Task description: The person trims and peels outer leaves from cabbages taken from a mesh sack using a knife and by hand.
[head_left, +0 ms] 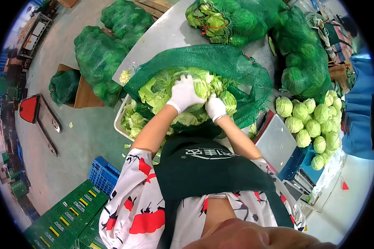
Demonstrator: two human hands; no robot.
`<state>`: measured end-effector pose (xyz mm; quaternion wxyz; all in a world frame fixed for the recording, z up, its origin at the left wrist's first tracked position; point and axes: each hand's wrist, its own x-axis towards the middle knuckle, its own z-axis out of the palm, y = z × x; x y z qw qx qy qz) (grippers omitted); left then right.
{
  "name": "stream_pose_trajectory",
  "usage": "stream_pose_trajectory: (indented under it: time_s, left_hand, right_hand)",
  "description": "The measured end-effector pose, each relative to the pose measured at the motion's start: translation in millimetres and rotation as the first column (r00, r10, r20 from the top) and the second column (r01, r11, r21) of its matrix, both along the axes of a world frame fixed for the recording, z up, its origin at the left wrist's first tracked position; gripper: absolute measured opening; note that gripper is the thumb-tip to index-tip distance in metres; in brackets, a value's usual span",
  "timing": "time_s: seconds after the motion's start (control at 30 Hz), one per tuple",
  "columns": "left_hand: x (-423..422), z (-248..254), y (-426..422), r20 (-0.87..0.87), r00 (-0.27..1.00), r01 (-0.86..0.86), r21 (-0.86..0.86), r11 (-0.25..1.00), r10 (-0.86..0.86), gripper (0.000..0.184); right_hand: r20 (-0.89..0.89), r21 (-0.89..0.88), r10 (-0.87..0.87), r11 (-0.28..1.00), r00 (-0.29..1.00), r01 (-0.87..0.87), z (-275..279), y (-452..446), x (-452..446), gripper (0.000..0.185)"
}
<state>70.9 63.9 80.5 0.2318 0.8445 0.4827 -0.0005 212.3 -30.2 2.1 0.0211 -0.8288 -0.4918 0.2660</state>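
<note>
Both my hands wear white gloves and are over an opened green mesh bag full of cabbages. My left hand is closed around a pale green cabbage, fingers over its far side and thumb along its near side. My right hand is close beside it, fingers curled together at the cabbage's lower right; what they pinch, if anything, is hidden. Another cabbage lies just right of that hand. Loose outer leaves spread at the bag's left side.
Trimmed cabbages are piled at right beside a flat metal scale plate. Full mesh bags lie on the grey table. A white crate holds leaves at left. Farther off are a red pallet jack and green crates.
</note>
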Motion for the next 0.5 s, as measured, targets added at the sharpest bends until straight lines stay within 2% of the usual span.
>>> stream_pose_trajectory:
  time_s: [0.07, 0.1, 0.13, 0.2, 0.27, 0.3, 0.33, 0.4, 0.43, 0.47, 0.5]
  left_hand:
    - [-2, -3, -10, -0.037, 0.999, 0.004, 0.035, 0.999, -0.003, 0.101]
    - [-3, -2, -10, -0.017, 1.0, -0.017, -0.001, 1.0, 0.017, 0.103]
    - [-6, -1, -8, 0.001, 1.0, -0.026, -0.038, 0.999, 0.026, 0.106]
    - [-16, -5, -2, 0.106, 0.993, -0.046, -0.078, 0.996, 0.054, 0.111]
    - [-42, -21, -2, 0.251, 0.966, -0.04, -0.108, 0.993, 0.066, 0.116]
    - [-57, -21, -4, 0.252, 0.962, -0.052, -0.22, 0.974, 0.108, 0.124]
    - [-73, -25, -9, 0.291, 0.938, -0.106, -0.281, 0.954, 0.19, 0.123]
    - [-98, -49, -20, 0.356, 0.859, -0.213, -0.406, 0.889, 0.369, 0.121]
    - [-105, -65, -23, 0.355, 0.808, -0.276, -0.476, 0.835, 0.47, 0.119]
    - [-110, -81, -30, 0.355, 0.771, -0.315, -0.509, 0.801, 0.529, 0.119]
    - [-113, -87, -36, 0.354, 0.731, -0.35, -0.539, 0.766, 0.583, 0.119]
  right_hand:
    - [-0.011, -0.014, -0.007, 1.0, 1.0, 0.007, -4, -7, -2, 0.036]
    - [-0.033, -0.077, -0.008, 0.997, 0.999, 0.005, -25, -2, 8, 0.038]
    - [-0.051, -0.046, -0.017, 0.999, 0.999, 0.015, -49, -1, 24, 0.035]
    - [-0.03, 0.019, 0.089, 0.996, 0.996, -0.088, -50, 4, 33, 0.03]
    - [-0.269, -0.092, -0.097, 0.993, 0.958, 0.075, -5, -4, 32, 0.028]
    - [-0.378, -0.154, -0.184, 0.979, 0.907, 0.135, 14, -3, 29, 0.028]
    - [-0.575, -0.181, -0.291, 0.957, 0.764, 0.228, 20, -11, 32, 0.028]
    - [-0.769, -0.214, -0.372, 0.916, 0.52, 0.339, 37, -25, 33, 0.032]
    - [-0.84, -0.22, -0.399, 0.87, 0.368, 0.442, 24, -31, 34, 0.033]
    - [-0.823, -0.213, -0.442, 0.822, 0.356, 0.528, 5, -35, 34, 0.038]
    - [-0.747, -0.119, -0.434, 0.832, 0.503, 0.542, 3, -36, 25, 0.04]
